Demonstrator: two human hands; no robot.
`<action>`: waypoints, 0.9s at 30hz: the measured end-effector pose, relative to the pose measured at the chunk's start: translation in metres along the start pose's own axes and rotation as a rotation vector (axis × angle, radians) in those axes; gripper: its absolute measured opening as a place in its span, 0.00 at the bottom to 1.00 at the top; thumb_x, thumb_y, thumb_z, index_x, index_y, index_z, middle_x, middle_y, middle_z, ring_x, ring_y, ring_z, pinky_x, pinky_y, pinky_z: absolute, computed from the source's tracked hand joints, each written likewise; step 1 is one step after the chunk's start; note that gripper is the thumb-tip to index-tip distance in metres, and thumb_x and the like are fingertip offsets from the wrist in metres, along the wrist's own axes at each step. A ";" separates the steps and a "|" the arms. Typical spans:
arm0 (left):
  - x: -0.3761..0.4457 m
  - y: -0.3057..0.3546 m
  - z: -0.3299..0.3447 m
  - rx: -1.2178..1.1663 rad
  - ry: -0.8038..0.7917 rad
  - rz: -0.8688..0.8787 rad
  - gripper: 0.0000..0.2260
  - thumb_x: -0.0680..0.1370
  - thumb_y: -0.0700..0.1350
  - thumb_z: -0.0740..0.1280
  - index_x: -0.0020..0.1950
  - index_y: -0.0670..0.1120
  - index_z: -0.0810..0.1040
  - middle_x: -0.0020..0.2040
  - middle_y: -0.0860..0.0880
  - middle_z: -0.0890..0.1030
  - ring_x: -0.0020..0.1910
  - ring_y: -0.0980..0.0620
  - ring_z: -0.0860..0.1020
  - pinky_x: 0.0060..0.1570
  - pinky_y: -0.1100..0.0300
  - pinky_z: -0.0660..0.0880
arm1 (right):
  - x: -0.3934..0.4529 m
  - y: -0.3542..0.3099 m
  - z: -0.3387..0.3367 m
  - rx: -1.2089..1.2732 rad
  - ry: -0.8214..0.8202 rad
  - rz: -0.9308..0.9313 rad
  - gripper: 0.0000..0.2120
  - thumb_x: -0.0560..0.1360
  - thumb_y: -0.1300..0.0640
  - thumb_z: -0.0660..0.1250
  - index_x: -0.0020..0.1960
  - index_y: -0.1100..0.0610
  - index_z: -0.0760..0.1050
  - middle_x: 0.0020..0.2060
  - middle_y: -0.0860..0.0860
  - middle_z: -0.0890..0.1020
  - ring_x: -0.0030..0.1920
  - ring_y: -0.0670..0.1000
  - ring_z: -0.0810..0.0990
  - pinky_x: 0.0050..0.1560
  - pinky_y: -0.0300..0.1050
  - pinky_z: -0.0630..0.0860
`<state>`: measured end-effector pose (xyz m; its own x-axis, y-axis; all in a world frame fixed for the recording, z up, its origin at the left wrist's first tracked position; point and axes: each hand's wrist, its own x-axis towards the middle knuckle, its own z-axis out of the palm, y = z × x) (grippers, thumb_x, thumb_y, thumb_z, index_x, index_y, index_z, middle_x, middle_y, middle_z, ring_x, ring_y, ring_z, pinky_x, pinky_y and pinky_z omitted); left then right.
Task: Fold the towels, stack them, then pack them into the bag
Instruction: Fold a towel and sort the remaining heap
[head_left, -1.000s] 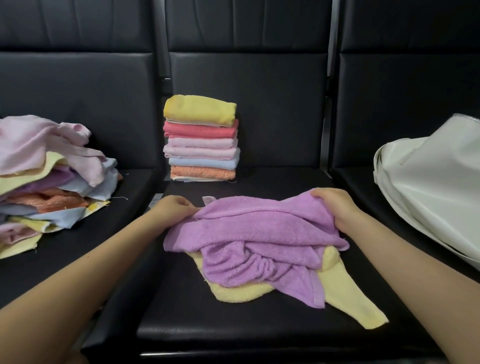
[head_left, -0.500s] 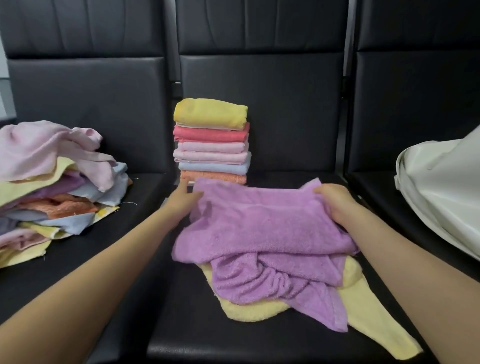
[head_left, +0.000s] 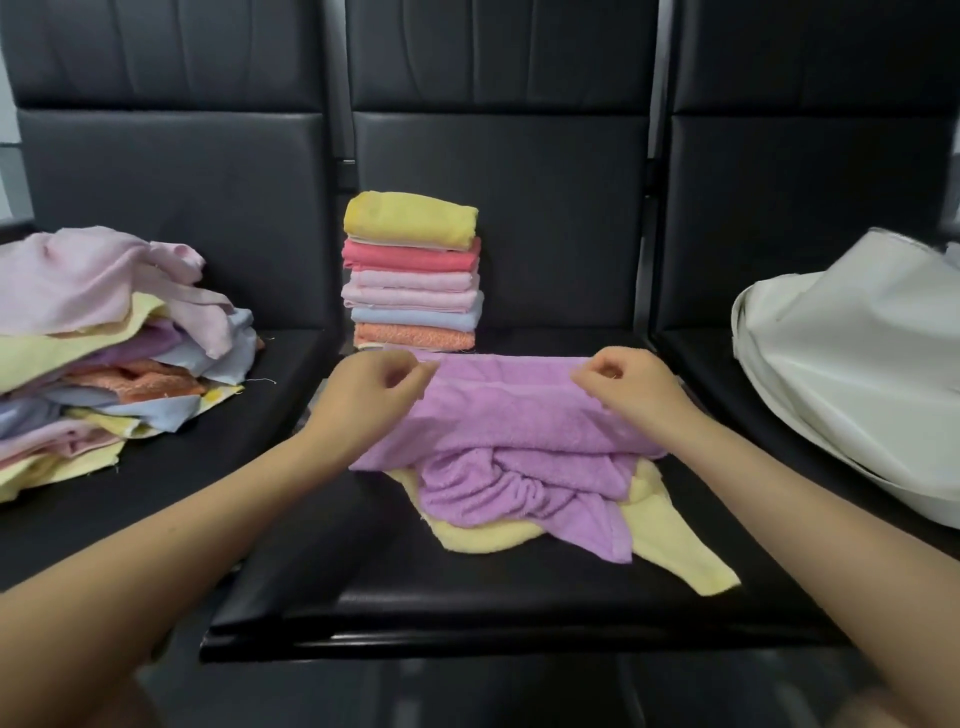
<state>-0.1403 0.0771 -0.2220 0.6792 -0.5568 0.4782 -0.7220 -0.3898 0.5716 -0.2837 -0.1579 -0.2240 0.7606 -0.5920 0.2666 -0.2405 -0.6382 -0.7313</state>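
A purple towel (head_left: 511, 415) lies on the middle black seat, its far edge stretched straight and its near part still bunched. My left hand (head_left: 376, 387) pinches the far left corner and my right hand (head_left: 631, 387) pinches the far right corner. Under the purple towel lies a crumpled yellow towel (head_left: 670, 545) that sticks out toward the front right. Behind it, against the seat back, stands a stack of folded towels (head_left: 413, 273) with a yellow one on top. A white bag (head_left: 857, 374) lies on the right seat.
A loose pile of unfolded towels (head_left: 109, 343) in pink, yellow, purple, blue and orange fills the left seat. The middle seat (head_left: 467, 597) has bare black cushion in front of the towels. Black seat backs rise behind everything.
Both hands have lifted the purple towel's far edge and pulled it taut between them, so the upper part is now spread flat. The camera has tilted slightly.
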 end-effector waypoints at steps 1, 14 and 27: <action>-0.009 0.010 -0.004 0.032 -0.081 0.012 0.20 0.79 0.51 0.64 0.30 0.42 0.77 0.27 0.47 0.77 0.27 0.55 0.72 0.34 0.58 0.69 | -0.013 -0.009 -0.003 0.003 -0.087 -0.036 0.11 0.75 0.52 0.70 0.38 0.58 0.80 0.31 0.47 0.80 0.32 0.43 0.76 0.37 0.40 0.72; -0.040 0.009 0.011 0.119 -0.306 0.018 0.39 0.71 0.69 0.62 0.76 0.50 0.61 0.61 0.52 0.76 0.57 0.51 0.75 0.56 0.57 0.72 | -0.040 0.010 0.009 -0.408 -0.321 -0.241 0.23 0.76 0.42 0.66 0.70 0.42 0.71 0.59 0.44 0.72 0.62 0.44 0.68 0.59 0.40 0.67; 0.024 0.008 0.019 -0.726 -0.106 -0.357 0.09 0.79 0.45 0.67 0.58 0.51 0.79 0.59 0.49 0.80 0.58 0.50 0.78 0.57 0.50 0.77 | 0.020 -0.018 -0.015 0.636 0.096 0.239 0.06 0.79 0.51 0.66 0.44 0.50 0.77 0.42 0.48 0.81 0.47 0.50 0.79 0.52 0.49 0.77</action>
<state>-0.1321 0.0469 -0.2191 0.8100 -0.5693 0.1403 -0.1740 -0.0050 0.9847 -0.2728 -0.1658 -0.1964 0.6668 -0.7404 0.0848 0.0284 -0.0885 -0.9957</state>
